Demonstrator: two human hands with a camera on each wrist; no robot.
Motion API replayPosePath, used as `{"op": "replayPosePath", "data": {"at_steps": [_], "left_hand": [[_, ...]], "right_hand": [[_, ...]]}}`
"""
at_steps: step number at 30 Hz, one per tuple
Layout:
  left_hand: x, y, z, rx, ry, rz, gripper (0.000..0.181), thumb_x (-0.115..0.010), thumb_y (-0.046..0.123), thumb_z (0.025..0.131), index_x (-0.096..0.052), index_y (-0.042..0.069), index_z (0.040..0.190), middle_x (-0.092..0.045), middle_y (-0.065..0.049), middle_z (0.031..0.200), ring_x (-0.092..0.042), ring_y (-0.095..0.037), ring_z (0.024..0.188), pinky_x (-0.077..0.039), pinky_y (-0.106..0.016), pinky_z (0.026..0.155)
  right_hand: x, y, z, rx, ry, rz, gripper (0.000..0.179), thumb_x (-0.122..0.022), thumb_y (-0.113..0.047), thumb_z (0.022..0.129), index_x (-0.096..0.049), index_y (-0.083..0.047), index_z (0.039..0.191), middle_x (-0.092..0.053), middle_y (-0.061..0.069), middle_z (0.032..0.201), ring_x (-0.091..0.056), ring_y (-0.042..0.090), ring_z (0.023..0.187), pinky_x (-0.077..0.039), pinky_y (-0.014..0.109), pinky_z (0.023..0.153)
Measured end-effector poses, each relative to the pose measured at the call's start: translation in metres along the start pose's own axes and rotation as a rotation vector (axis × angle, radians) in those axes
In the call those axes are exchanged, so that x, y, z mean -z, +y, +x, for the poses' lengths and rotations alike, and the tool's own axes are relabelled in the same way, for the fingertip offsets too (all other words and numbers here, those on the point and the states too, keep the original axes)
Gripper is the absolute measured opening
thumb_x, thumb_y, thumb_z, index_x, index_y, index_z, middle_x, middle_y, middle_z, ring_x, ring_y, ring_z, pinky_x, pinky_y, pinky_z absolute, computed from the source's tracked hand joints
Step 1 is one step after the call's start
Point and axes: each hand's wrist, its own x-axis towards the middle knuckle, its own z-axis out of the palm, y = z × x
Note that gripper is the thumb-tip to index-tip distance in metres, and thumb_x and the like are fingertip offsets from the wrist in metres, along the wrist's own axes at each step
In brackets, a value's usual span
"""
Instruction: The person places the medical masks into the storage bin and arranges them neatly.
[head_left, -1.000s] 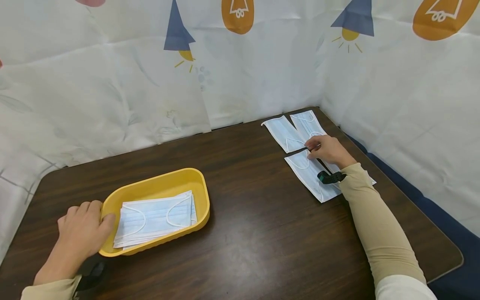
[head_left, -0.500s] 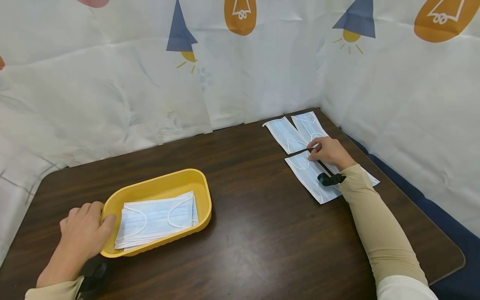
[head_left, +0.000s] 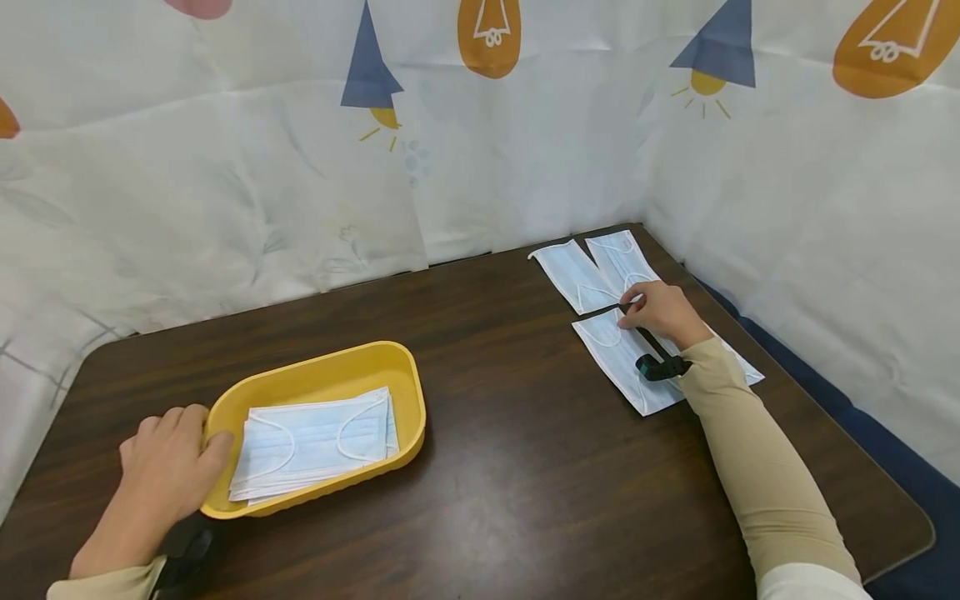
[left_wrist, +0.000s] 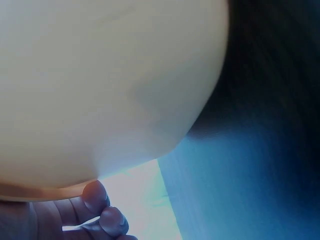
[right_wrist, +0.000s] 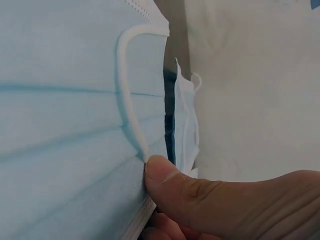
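Observation:
On the left of the head view my left hand (head_left: 168, 467) grips the near-left end of a yellow plastic basket (head_left: 315, 375), thumb over the rim. Several light-blue face masks (head_left: 318, 442) with white ear loops lie stacked inside it. The left wrist view has the fingers (left_wrist: 95, 197) curled at the basket's pale-looking wall (left_wrist: 125, 100). My right hand (head_left: 663, 312) pinches the edge of a blue face mask (right_wrist: 75, 135) by its ear loop (right_wrist: 125, 85), thumb on top; its other fingers are mostly hidden. Beside it in the head view lies another mask (head_left: 618, 367).
Two more masks, the back-left one (head_left: 573, 271) and the back-right one (head_left: 617, 250), lie flat near the far corner of the dark wooden table (head_left: 480, 433). A white printed curtain (head_left: 480, 167) hangs along the table's back and right sides.
Both hands stay almost where they were, the left on the basket and the right at the mask's edge. The scene has shifted slightly down and right in the head view.

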Motion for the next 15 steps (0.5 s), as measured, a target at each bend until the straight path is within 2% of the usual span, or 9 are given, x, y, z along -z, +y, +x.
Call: {"op": "replayPosePath", "data": {"at_steps": [15], "left_hand": [[0.0000, 0.0006, -0.0006, -0.002, 0.010, -0.008, 0.047, -0.042, 0.026, 0.098, -0.052, -0.016, 0.116, -0.056, -0.034, 0.103, -0.043, -0.051, 0.094, -0.032, -0.062, 0.077]], "right_hand": [[-0.0015, -0.0062, -0.0001, -0.032, -0.015, -0.013, 0.035, -0.075, -0.019, 0.089, -0.068, 0.000, 0.117, -0.073, 0.020, 0.107, -0.066, 0.027, 0.089, -0.049, 0.031, 0.073]]}}
